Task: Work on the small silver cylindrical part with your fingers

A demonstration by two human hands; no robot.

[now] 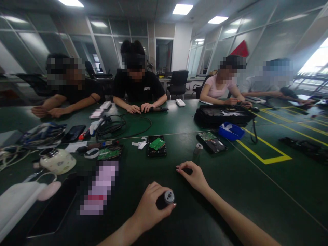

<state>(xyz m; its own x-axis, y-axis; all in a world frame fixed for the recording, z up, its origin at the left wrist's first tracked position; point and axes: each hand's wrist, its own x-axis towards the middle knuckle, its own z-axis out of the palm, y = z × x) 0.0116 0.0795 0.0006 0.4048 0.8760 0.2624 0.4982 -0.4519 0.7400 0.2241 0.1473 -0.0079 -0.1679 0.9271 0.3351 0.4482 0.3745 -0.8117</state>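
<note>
Bare mat right of hands; hard drive (board up) blocks ahead.

The left hand wraps a dark cylindrical tool, hiding all but its round metal end. Whatever the right hand pinches is too small to tell. Left of the left grip, a pixelated patch hides an object on the counter.

The surface is done in dark green, with yellow lines taped across it. A black cylinder with a silver end is seen, a bright green circuit board, a blue tray and a cream jar.
</note>
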